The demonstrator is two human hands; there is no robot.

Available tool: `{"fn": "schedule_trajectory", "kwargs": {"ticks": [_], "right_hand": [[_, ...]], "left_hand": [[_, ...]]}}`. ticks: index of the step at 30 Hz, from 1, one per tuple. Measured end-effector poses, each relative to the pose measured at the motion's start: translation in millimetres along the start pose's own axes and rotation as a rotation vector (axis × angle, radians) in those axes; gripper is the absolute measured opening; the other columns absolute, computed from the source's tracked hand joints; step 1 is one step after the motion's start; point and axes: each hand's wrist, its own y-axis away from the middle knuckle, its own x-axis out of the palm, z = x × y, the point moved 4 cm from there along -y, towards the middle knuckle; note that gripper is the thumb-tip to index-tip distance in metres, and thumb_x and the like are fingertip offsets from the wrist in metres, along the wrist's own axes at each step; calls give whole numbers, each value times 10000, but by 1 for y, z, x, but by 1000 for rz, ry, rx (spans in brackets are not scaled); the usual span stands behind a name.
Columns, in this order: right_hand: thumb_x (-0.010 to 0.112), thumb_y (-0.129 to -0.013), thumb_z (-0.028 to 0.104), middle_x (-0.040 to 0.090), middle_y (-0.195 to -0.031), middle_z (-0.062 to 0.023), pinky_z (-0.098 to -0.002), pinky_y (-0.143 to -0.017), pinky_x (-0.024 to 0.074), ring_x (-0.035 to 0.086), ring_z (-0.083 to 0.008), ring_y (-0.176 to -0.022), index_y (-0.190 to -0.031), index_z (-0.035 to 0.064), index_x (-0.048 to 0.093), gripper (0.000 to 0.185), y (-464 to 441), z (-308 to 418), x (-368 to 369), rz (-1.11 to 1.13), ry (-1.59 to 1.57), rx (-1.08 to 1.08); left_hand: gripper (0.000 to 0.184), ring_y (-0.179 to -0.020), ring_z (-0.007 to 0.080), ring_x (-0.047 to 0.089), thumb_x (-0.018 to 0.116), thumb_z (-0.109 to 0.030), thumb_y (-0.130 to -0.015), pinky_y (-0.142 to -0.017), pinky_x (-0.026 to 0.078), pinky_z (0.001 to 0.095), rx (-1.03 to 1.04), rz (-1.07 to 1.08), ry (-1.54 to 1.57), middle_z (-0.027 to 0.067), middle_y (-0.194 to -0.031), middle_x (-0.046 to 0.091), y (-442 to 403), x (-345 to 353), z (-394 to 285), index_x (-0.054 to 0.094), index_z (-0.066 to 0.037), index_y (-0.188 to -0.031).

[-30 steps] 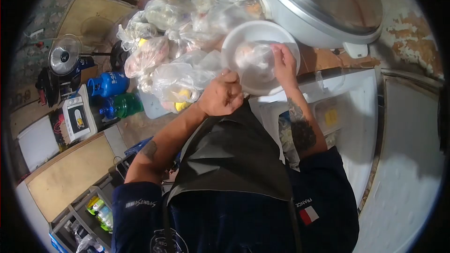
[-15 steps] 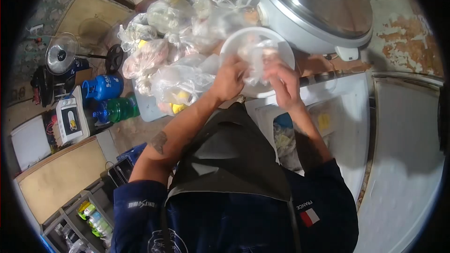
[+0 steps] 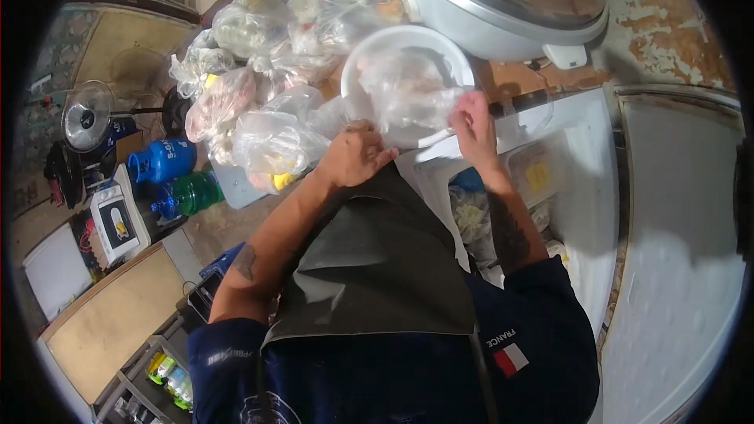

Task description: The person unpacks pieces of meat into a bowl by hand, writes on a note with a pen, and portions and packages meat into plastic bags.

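A clear plastic bag [image 3: 404,94] with pale contents lies in a white round bowl [image 3: 465,71]. My right hand [image 3: 475,126] is at the bowl's right front rim, fingers pinched on the end of this plastic bag. Just outside the bowl's left front rim is my left hand [image 3: 357,155], its fingers loosely bent and the thumb stretched out apart from them. Nothing shows in the left hand, though its fingertips are partly hidden. Several filled, knotted plastic bags [image 3: 271,137] lie beside the bowl on the left.
A large cooker [image 3: 487,8] with a metal lid stands behind the bowl. To my right is an open chest freezer [image 3: 585,180] holding bags and a container [image 3: 538,173]. On the left are a blue gas cylinder [image 3: 165,159], a green bottle [image 3: 192,192] and a fan [image 3: 88,115].
My hands have moved apart from above the bowl. The left came down to the front rim, the right went to the side, and the bag now rests lower in the bowl.
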Motion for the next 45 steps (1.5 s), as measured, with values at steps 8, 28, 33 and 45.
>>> {"fn": "schedule_trajectory", "kwargs": {"ticks": [8, 28, 33, 45], "right_hand": [[727, -802, 122, 613, -1229, -186, -450, -956, 511, 618, -391, -1122, -1393, 120, 510, 629, -50, 13, 37, 306, 960, 107], [465, -1035, 370, 595, -1323, -130, -435, -1052, 488, 604, -271, -1188, -1388, 11, 491, 504, -15, 117, 33, -94, -1125, 182], [444, -971, 518, 599, -1278, -142, -466, -1028, 501, 599, -304, -1186, -1298, -5, 547, 625, 7, 85, 15, -9, -1109, 134], [501, -936, 441, 595, -1336, -192, -394, -1090, 427, 566, -279, -1267, -1430, -110, 445, 742, 6, 136, 22, 248, -541, 115]], "left_hand": [[144, -919, 428, 636, 643, -148, -937, -785, 514, 495, 156, 69, -215, 235, -966, 654, 29, -89, -34, 620, -11, -975], [373, -943, 165, 670, 654, -62, -949, -857, 555, 291, -113, -102, 1129, 111, -1088, 696, -17, -61, -76, 539, 1, -1298], [304, -915, 161, 693, 544, -42, -993, -815, 589, 340, -246, -190, 1358, 121, -1064, 699, -13, -48, -61, 546, 67, -1276], [360, -942, 189, 646, 679, 94, -808, -811, 552, 305, 170, -657, 685, 125, -1135, 646, 6, -52, -68, 598, 7, -1148]]}}
